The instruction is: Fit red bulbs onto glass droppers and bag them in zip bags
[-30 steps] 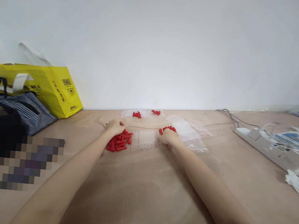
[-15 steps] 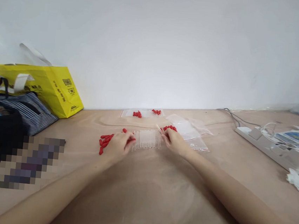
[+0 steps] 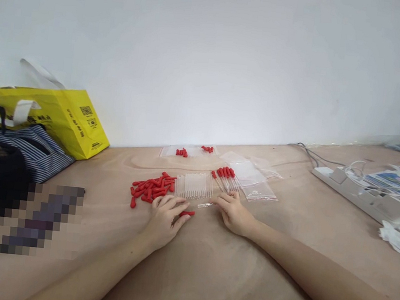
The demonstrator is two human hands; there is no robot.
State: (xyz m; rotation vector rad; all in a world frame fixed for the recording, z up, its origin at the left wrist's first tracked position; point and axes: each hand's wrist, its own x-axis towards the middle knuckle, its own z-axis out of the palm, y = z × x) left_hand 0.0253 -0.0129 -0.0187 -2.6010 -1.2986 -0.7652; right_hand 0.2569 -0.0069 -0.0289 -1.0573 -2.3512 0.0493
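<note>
Between the thumb and fingers of my left hand (image 3: 165, 220) is a red rubber dropper bulb (image 3: 189, 213), its narrow end pointing right. My right hand (image 3: 235, 214) pinches a clear glass dropper tube (image 3: 204, 205), whose free end points left towards the bulb; the two are apart. Beyond my left hand lies a loose pile of red bulbs (image 3: 152, 187). A row of clear tubes (image 3: 194, 186) sits just beyond the gap between my hands. Past my right hand, several droppers with red bulbs on their tubes (image 3: 226, 175) lie side by side.
Clear plastic zip bags (image 3: 256, 186) lie behind the right hand. A flat bag with red bulbs (image 3: 182, 152) rests by the wall. At left are a yellow bag (image 3: 92, 130), a striped pouch (image 3: 50, 147) and a blurred-out item (image 3: 41, 219). A power strip (image 3: 362, 194) is at right.
Both hands have come nearer to me. The left has moved from the bulb pile with a bulb; the right has lowered its tube from pointing up-left to lying nearly level.
</note>
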